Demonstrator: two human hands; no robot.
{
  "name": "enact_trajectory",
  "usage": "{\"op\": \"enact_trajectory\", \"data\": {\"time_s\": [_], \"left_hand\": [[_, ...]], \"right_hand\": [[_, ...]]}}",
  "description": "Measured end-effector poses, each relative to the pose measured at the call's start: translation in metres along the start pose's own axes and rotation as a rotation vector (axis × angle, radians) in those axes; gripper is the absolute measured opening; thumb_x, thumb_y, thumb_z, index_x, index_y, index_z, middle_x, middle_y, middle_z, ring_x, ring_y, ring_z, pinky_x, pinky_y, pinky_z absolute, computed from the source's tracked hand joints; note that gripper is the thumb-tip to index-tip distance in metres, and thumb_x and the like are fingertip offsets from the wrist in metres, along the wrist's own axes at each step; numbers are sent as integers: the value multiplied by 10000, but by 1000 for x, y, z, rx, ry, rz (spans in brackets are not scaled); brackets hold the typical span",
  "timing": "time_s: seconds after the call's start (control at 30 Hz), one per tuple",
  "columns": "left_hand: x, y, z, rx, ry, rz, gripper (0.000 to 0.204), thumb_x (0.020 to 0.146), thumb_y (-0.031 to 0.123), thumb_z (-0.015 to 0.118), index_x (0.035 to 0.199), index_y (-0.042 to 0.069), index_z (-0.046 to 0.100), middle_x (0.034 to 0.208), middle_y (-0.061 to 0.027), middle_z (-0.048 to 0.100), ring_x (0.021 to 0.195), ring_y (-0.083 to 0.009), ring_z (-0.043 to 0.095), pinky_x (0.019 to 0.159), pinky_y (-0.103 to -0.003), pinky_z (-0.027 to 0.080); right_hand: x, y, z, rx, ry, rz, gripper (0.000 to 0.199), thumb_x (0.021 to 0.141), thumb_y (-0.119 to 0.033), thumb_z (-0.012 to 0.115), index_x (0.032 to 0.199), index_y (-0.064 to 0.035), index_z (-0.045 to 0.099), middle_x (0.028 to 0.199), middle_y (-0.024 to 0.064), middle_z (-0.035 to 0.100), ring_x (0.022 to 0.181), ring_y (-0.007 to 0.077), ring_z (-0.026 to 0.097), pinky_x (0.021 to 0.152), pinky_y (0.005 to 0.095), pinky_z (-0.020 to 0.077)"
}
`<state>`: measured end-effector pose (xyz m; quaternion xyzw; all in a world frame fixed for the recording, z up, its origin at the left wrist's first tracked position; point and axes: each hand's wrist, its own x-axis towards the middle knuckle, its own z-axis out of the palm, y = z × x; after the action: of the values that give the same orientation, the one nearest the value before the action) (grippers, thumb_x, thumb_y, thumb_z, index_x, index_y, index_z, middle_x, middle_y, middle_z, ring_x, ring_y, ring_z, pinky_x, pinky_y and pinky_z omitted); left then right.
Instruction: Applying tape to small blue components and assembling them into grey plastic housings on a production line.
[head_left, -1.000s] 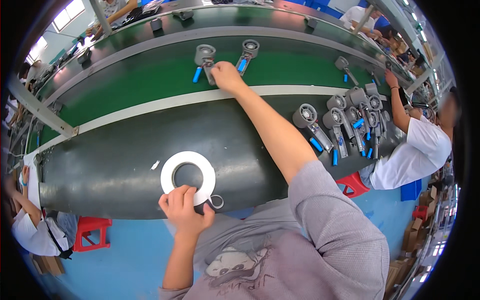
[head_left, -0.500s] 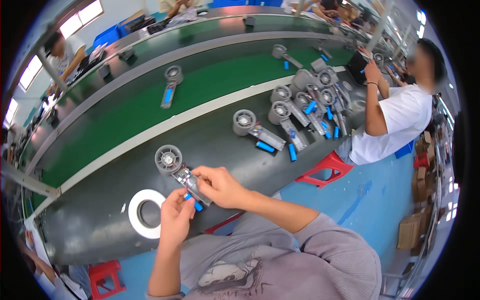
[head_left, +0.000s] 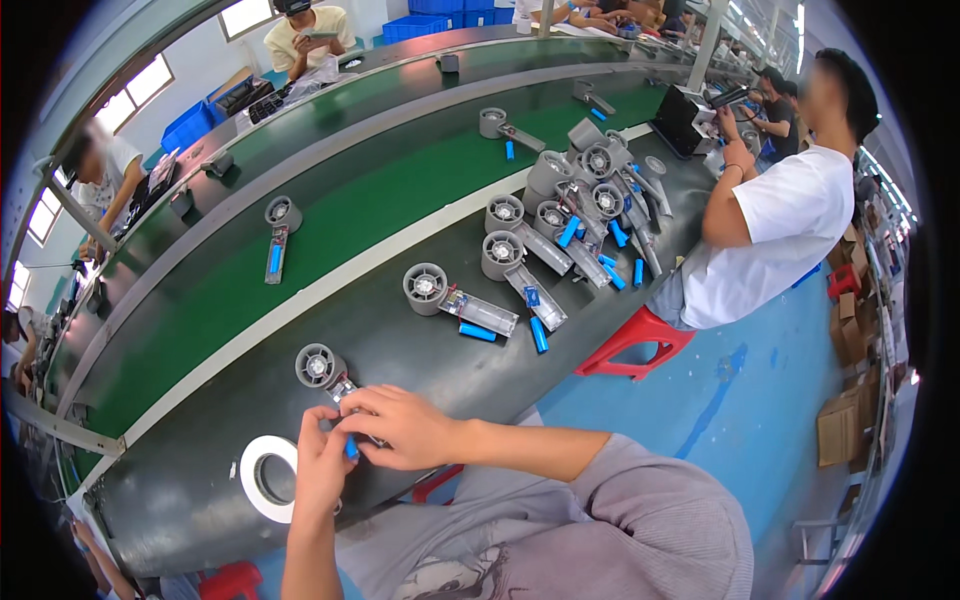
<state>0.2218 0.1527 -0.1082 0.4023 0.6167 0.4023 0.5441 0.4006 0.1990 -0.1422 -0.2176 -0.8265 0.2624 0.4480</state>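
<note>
A grey handheld fan (head_left: 320,367) lies close in front of me, its round head away from me and its opened handle running under my hands. My left hand (head_left: 318,462) is closed on a blue battery cell (head_left: 351,447), of which just one end shows between the fingers. Over the handle, my right hand (head_left: 402,430) has its fingers curled, their tips meeting the left fingertips. What the right fingers pinch is hidden. Beside my left hand sits a white ring-shaped roll (head_left: 256,480), partly covered by that hand.
More grey fans with blue cells (head_left: 470,310) cluster to the right on the dark worktop (head_left: 400,355). Beyond a pale rail, a fan (head_left: 280,235) rests on the green conveyor belt (head_left: 370,210). At right, a co-worker in white (head_left: 775,225) works by a red stool (head_left: 635,345).
My view has shifted, so the bench things appear further left. My right hand has drawn in against the left fingertips, and the two hands now cover most of the handle and the cell.
</note>
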Motion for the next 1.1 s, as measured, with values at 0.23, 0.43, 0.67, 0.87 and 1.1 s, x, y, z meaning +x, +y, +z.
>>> {"op": "enact_trajectory", "data": {"time_s": [0.23,0.43,0.67,0.87,1.1], "left_hand": [[4,1,-6,-62,66,14,193,1021,93,575,1176,70,463,714,10,543,595,-39,481,496,-215,346],[-4,15,-2,274,187,241,222,1003,51,581,1173,61,439,648,5,553,589,-50,480,519,-241,335],[-16,18,2,307,239,267,264,962,-2,620,1129,35,419,573,-12,535,512,-45,450,486,-264,306],[-10,9,2,273,187,287,284,959,69,653,1148,22,446,562,-11,532,515,-54,460,466,-290,318],[-24,17,-8,152,137,240,327,1006,47,615,1277,38,433,699,15,544,644,-43,486,569,-227,377]], "right_hand": [[3,3,-5,44,-14,-86,122,818,-106,724,913,-84,650,943,48,647,922,266,631,818,413,477],[18,10,-17,104,-181,146,323,871,-209,751,1150,-72,663,738,4,628,711,215,627,754,367,415],[25,15,-13,335,-408,247,602,826,-247,810,1362,-63,609,680,-18,612,619,187,598,803,355,442],[20,15,-13,406,-309,373,616,749,-174,902,1306,-68,663,733,8,643,653,82,608,630,267,516],[30,16,-20,516,-361,438,575,702,-4,845,1240,-28,645,720,-54,555,650,24,480,591,203,386]]}}
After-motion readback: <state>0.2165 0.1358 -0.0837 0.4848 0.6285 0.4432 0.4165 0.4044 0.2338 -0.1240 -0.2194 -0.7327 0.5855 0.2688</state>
